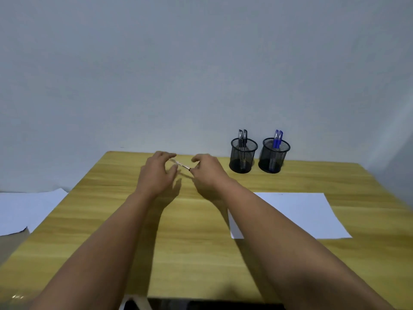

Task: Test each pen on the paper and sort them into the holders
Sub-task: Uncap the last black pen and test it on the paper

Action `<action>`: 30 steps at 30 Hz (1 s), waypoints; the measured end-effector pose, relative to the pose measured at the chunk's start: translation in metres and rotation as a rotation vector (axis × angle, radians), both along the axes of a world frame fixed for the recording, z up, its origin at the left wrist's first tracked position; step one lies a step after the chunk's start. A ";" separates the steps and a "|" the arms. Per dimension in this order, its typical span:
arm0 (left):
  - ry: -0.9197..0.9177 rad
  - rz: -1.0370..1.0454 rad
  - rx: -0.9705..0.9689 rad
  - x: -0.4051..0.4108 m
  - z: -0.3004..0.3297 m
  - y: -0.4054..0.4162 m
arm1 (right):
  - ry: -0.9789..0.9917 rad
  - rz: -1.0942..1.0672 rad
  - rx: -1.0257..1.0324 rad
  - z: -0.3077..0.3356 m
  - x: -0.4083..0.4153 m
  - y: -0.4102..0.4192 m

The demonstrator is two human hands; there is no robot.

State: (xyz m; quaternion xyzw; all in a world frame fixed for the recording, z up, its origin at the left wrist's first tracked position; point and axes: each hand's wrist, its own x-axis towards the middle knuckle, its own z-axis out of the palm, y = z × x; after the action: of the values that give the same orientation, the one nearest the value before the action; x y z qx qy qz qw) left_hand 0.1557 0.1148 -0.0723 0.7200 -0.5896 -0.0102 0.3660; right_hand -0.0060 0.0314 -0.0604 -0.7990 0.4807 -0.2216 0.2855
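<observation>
From the head view, both my arms reach across a wooden table (201, 242) toward its far edge, below a plain grey wall (201, 63). My left hand (156, 173) and right hand (206, 168) meet over a pen (182, 165) held just above the tabletop. The pen is clear-bodied and blurred, lying slantwise between the hands. My left fingers are loosely curled, the fingertips and thumb closing on the pen's far end. My right fingers are bent and pinch its near, darker end. Whether a cap is on or off I cannot tell.

To the right, against the wall, two black mesh holders stand side by side, close but apart. The left holder (243, 156) has two black pens (242, 136) upright in it. The right holder (274, 157) has two blue pens (277, 139) upright in it.

A white paper (301, 213) lies flat on the table's right side, partly under my right forearm, with a small mark at its far edge. A second white sheet (24, 209) lies off the table's left edge, on a lower surface.
</observation>
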 end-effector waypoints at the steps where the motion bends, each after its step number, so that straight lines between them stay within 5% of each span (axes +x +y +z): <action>1: 0.007 -0.027 -0.040 -0.011 0.005 0.000 | -0.055 -0.009 0.053 0.005 -0.011 0.000; 6: 0.022 -0.113 -0.115 -0.068 0.032 -0.001 | -0.214 -0.065 0.189 0.032 -0.068 0.011; 14: 0.323 -0.291 0.141 -0.130 0.054 0.005 | -0.750 -0.166 0.412 0.060 -0.128 0.026; 30: 0.360 -0.410 0.155 -0.179 0.054 0.015 | -0.957 -0.364 0.533 0.038 -0.138 0.023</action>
State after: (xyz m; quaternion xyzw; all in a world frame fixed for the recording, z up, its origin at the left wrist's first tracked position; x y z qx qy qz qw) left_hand -0.0229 0.1303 -0.0187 0.5981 -0.6459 -0.2566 0.3991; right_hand -0.1436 0.0542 -0.0219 -0.4147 0.4671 -0.4752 0.6198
